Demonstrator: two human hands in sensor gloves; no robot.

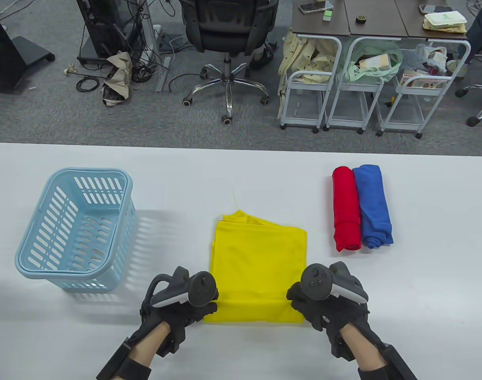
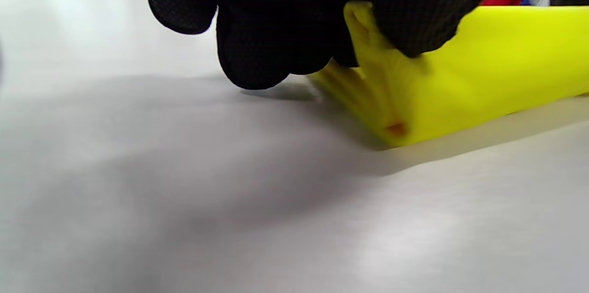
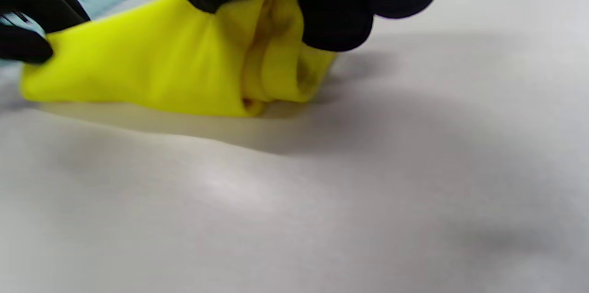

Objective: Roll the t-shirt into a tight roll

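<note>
The table view looks steeply down from above the person, tabletop below, floor across the top. Both wrist views sit very close and low, skimming the tabletop; they share the yellow t-shirt, probably from opposite ends, though blurred.

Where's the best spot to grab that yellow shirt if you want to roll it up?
Probably the near edge of the yellow t-shirt, at both corners, coming from the person's side. It lies folded flat there, and the left hand and right hand already curl that edge over.
</note>
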